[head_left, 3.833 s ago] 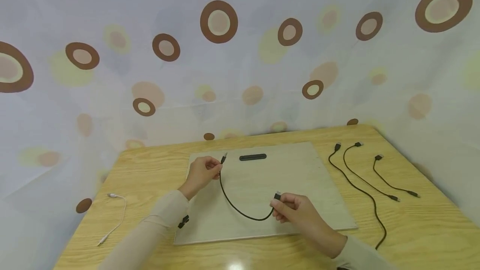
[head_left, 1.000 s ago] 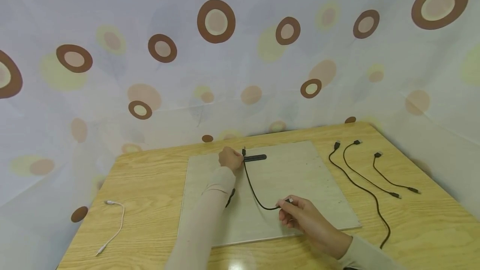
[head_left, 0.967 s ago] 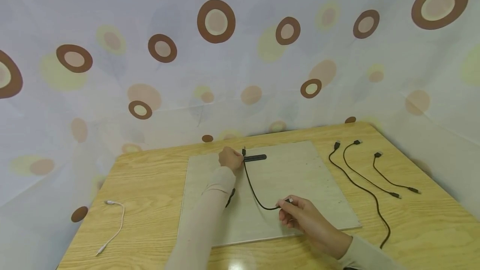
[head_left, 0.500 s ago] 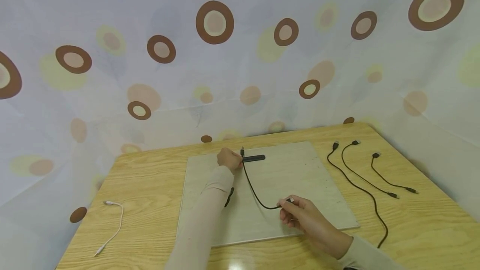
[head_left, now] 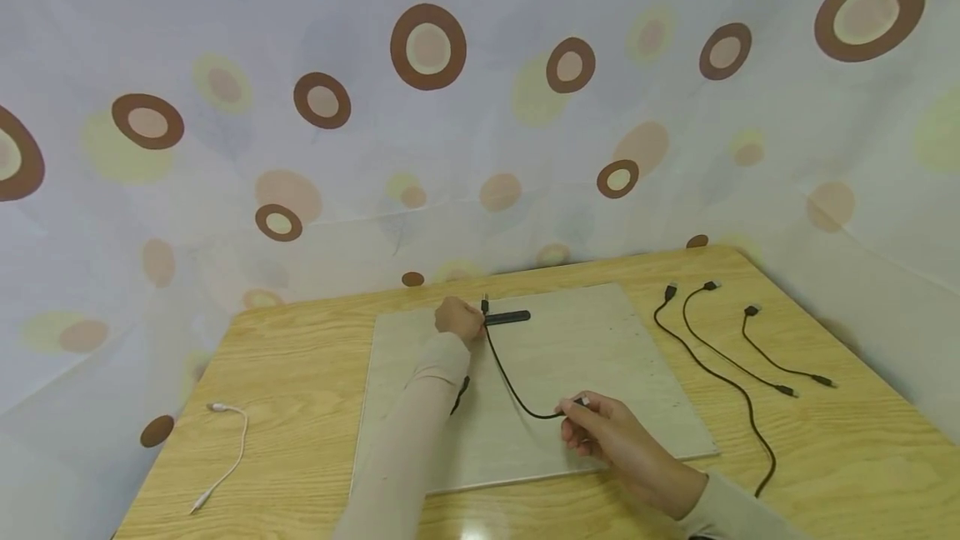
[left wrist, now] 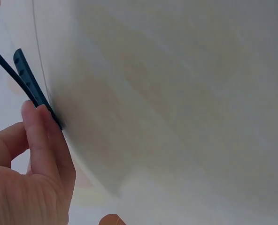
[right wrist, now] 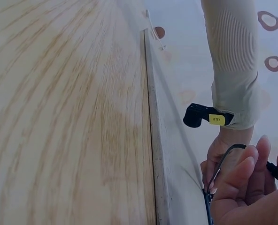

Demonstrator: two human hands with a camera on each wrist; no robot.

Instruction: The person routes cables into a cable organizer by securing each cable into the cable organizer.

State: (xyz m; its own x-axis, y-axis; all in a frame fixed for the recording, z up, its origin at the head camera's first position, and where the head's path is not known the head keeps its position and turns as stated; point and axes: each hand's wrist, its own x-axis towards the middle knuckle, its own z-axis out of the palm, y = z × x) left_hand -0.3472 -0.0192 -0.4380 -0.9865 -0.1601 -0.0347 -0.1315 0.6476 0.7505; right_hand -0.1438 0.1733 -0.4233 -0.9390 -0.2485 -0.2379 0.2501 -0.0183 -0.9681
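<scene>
A short black USB cable (head_left: 508,382) sags between my two hands over a pale board (head_left: 600,357). My left hand (head_left: 459,319) pinches it just below one plug (head_left: 485,305), at the left end of a small black strip (head_left: 512,317) lying near the board's far edge. Up close in the left wrist view, the strip (left wrist: 28,77) has a row of notches, and thumb and fingertips meet right at it beside the cable (left wrist: 7,68). Above the board's front right part, my right hand (head_left: 611,436) holds the other plug (head_left: 581,401) between thumb and fingers.
Several black cables lie on the wooden table right of the board, among them a long cable (head_left: 750,411) and a short cable (head_left: 780,367). A white cable (head_left: 243,440) lies at the left. A patterned cloth (head_left: 480,123) hangs behind the table.
Since the oldest frame, my left hand has carried its cable end rightward to the black strip, and my right hand has shifted slightly right. Over the last second both hands stay nearly still.
</scene>
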